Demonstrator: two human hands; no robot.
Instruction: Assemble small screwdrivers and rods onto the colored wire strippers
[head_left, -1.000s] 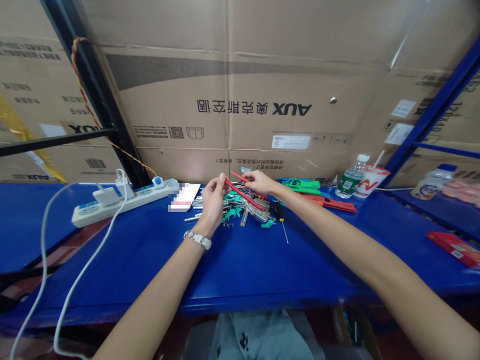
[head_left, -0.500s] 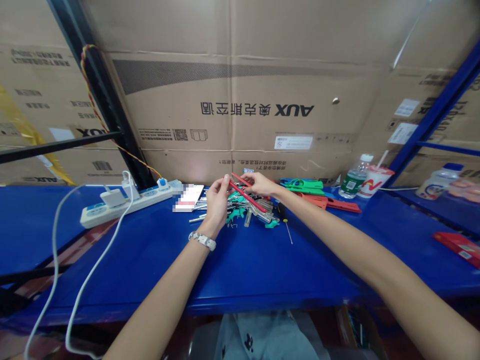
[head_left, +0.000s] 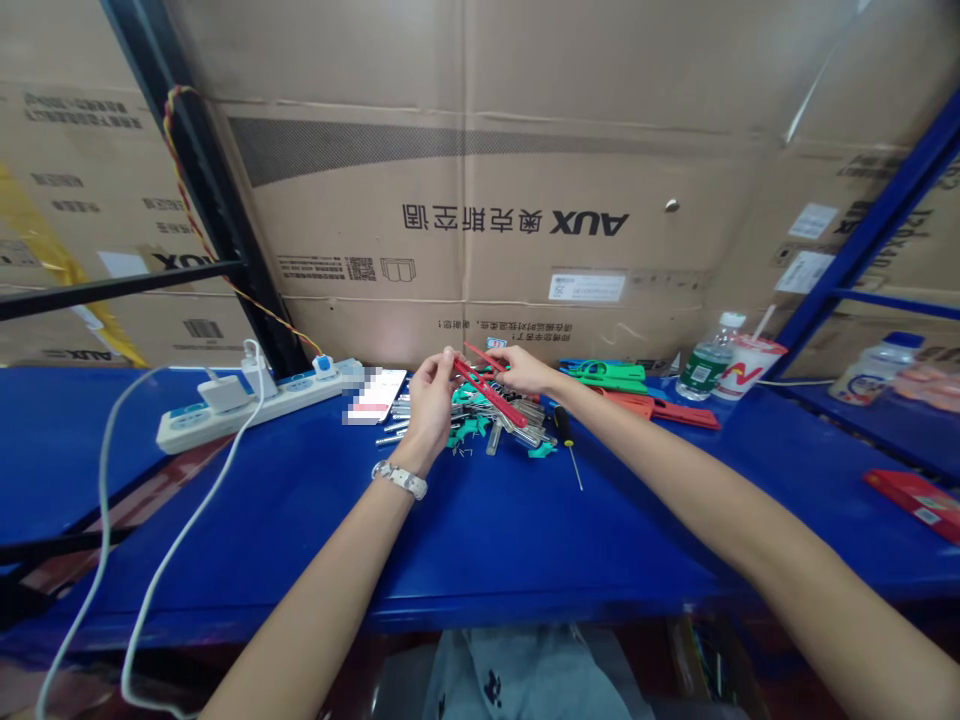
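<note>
Above a pile of small parts, my left hand [head_left: 432, 398] pinches the end of a long red plastic casing half [head_left: 491, 396], whose hollow inner side faces up. My right hand [head_left: 523, 370], fingers closed, grips a second, slim red casing half [head_left: 481, 354] just behind it. Beneath them lie teal plastic pieces [head_left: 471, 430], clear tubes [head_left: 495, 437] and silver metal rods [head_left: 391, 428]. A screwdriver [head_left: 567, 432] with a black and yellow handle rests right of the pile. Green casings [head_left: 609, 374] and red-orange casings [head_left: 675, 410] are stacked beyond my right forearm.
On the blue table [head_left: 525, 540] a power strip [head_left: 247, 408] with white cables lies left, beside a phone [head_left: 381, 394]. A water bottle [head_left: 709, 358], a paper cup [head_left: 750, 366] and a red box [head_left: 916, 502] stand or lie right. Cardboard [head_left: 450, 250] backs the table.
The red casing half in my left hand has turned, so its hollow inside now shows. Both hands stay in nearly the same place.
</note>
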